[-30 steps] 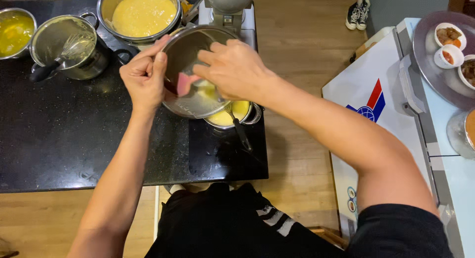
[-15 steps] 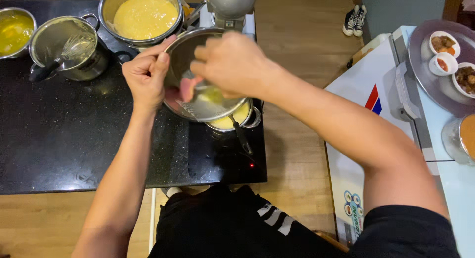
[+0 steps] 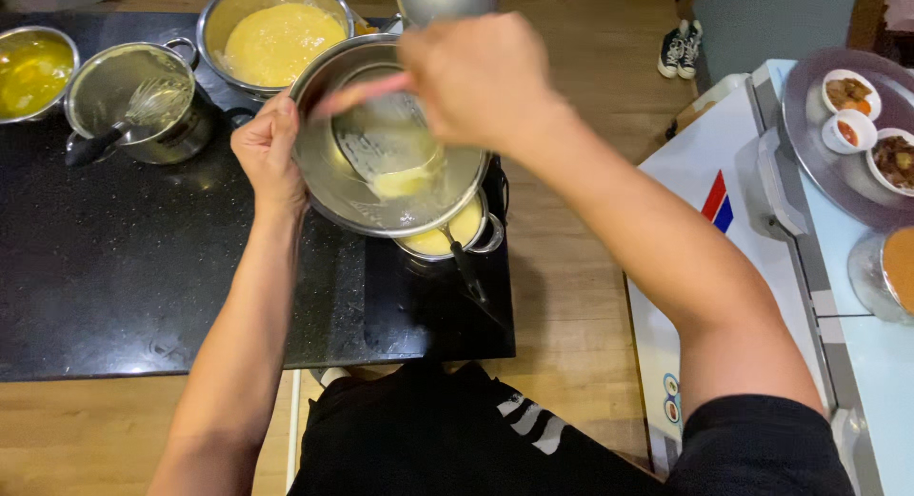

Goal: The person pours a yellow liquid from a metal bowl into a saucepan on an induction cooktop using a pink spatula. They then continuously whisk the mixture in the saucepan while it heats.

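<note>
My left hand (image 3: 267, 153) holds the tilted steel bowl (image 3: 381, 201) and my right hand (image 3: 476, 77) is over it, so the middle is full. Under the bowl sits a small pot (image 3: 457, 234). At the back stand 3 more: a big bowl of yellow batter (image 3: 281, 39), a pot with a whisk (image 3: 143, 101) and a yellow bowl (image 3: 33, 72). The front left of the black desk (image 3: 114, 287) is bare, so a hand could pass there.

left hand (image 3: 267, 153) gripping, right hand (image 3: 476, 77) seemingly clenched, blurred
</note>
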